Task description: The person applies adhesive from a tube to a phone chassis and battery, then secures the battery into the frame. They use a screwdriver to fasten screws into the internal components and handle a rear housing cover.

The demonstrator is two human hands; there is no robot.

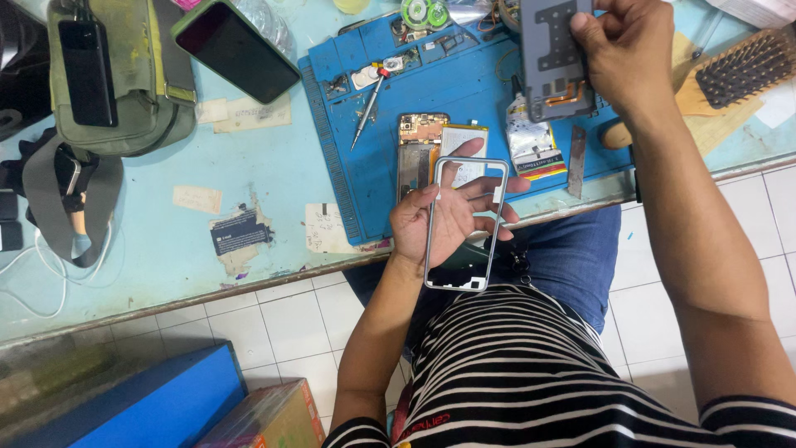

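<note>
Workbench (166,166) of worn light-blue, blue repair mat (373,166), white tiled floor (290,323)

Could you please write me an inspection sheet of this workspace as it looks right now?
Surface: light blue table, paint worn, paper scraps stuck on; blue work mat on it.
Job's things: opened phone on the mat; thin phone frame in the left hand; grey board in the right hand.
Clutter: screwdriver, glue tube, brush, dark phone, green bag.
Hands: both grasping, bare.
Cables: white cable at the table's left edge.
Surroundings: white tiled floor, blue box, cardboard box.
</note>
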